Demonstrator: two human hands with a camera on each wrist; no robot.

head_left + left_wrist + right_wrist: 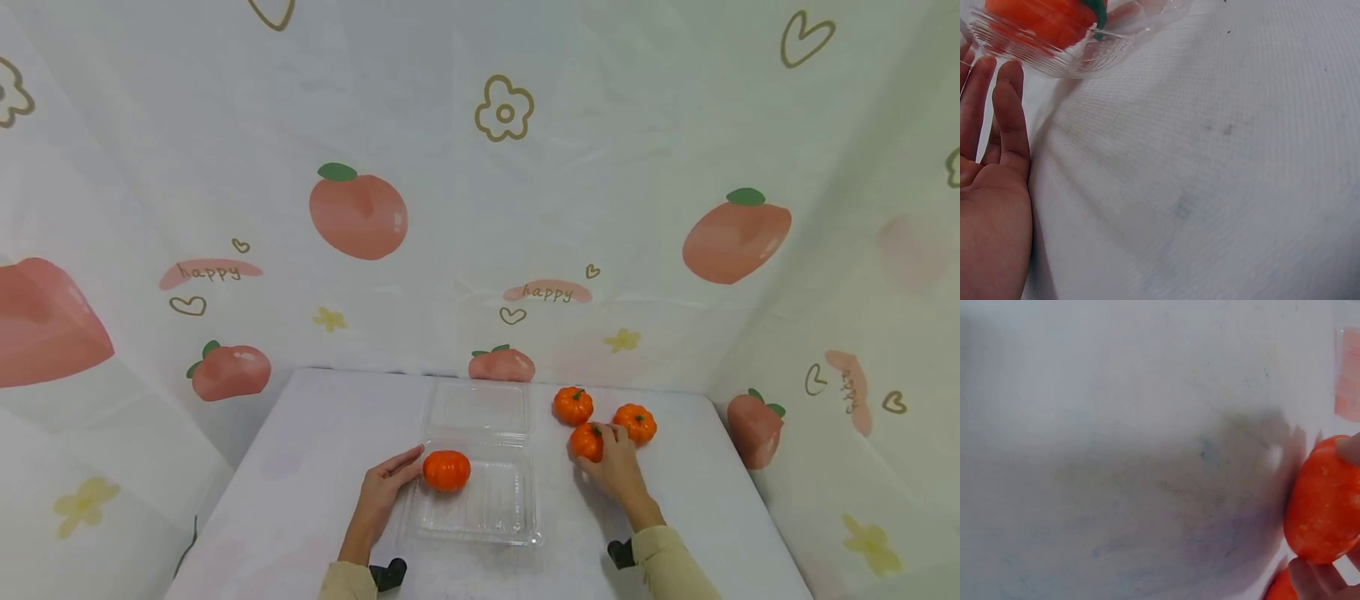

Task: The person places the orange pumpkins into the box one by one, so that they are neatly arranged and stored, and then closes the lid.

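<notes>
1. The left hand lies with straight fingers against the left wall of the clear plastic clamshell box, which stands open on the white cloth-covered desk.
2. A small orange toy pumpkin sits inside the box, in its near left corner.
3. The right hand curls its fingers round a second orange pumpkin on the desk, right of the box.
4. Two more orange pumpkins sit just beside it.
</notes>
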